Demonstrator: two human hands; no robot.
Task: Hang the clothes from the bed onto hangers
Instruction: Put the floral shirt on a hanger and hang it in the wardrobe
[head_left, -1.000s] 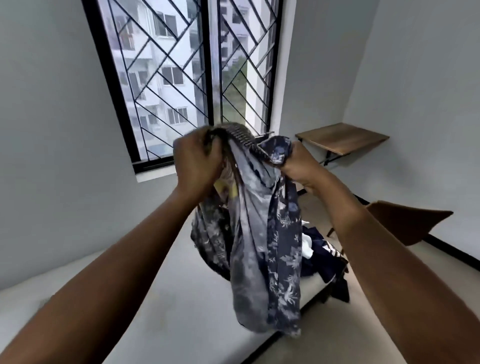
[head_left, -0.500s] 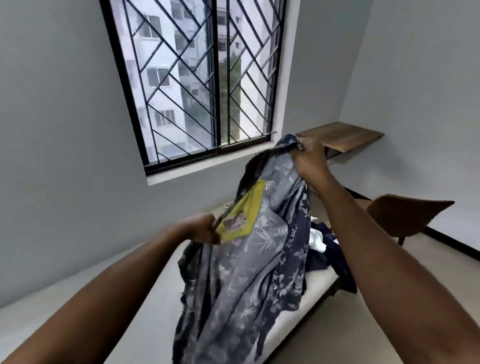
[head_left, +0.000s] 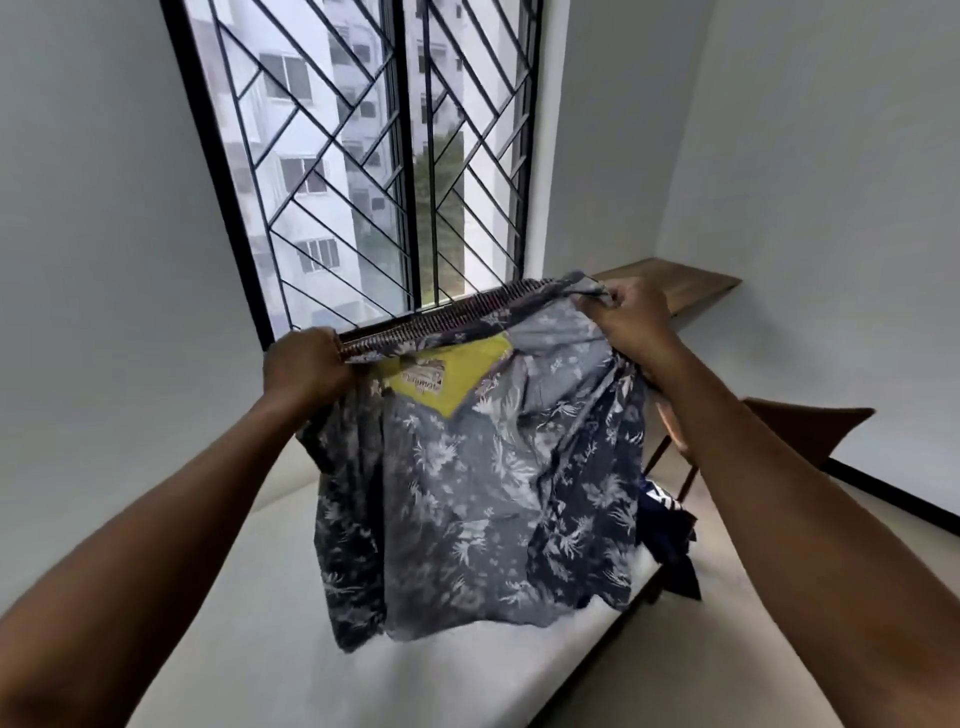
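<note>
Holding the floral shirt (head_left: 483, 499) spread over the bed (head_left: 291, 649), left hand (head_left: 306, 366) and right hand (head_left: 628, 319) both closed on its striped collar (head_left: 447, 319). No hanger visible, so hanging not yet started. More clothes (head_left: 670, 535) wait at right, approx. half hidden behind shirt, maybe several.
</note>
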